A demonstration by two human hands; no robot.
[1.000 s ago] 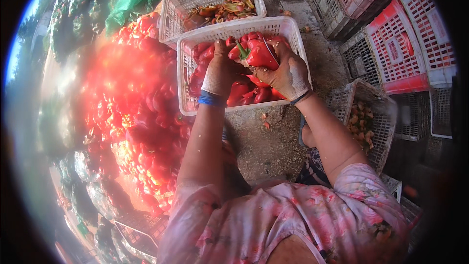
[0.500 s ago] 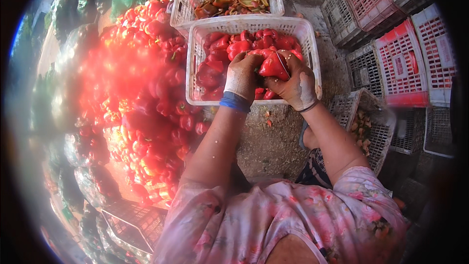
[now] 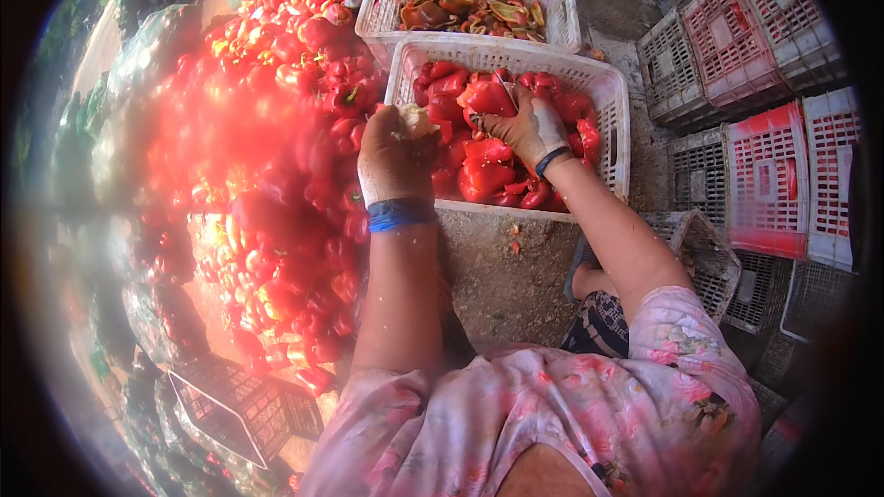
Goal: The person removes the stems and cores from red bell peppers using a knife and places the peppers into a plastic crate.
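My right hand (image 3: 532,133), in a soiled glove, is closed around a red bell pepper (image 3: 491,99) above the near white crate (image 3: 615,133). A thin metal strip shows beside this pepper, mostly hidden by the fingers. Red peppers (image 3: 485,170), many of them opened, fill that crate. My left hand (image 3: 391,155), also gloved and with a blue band at the wrist, is just past the crate's left side. Its fingers are closed on a pale pepper core (image 3: 417,121), partly hidden by the hand.
A big heap of red peppers (image 3: 318,248) lies at the left, blurred by glare. Behind the near crate stands another white crate (image 3: 373,14) with pepper scraps. Stacked crates (image 3: 764,179) line the right side. An empty-looking crate (image 3: 221,414) lies lower left, near netted bags.
My hands were together on one pepper over the crate and are now apart. The left has moved left with the core; the right keeps the pepper. The whole view has shifted slightly.
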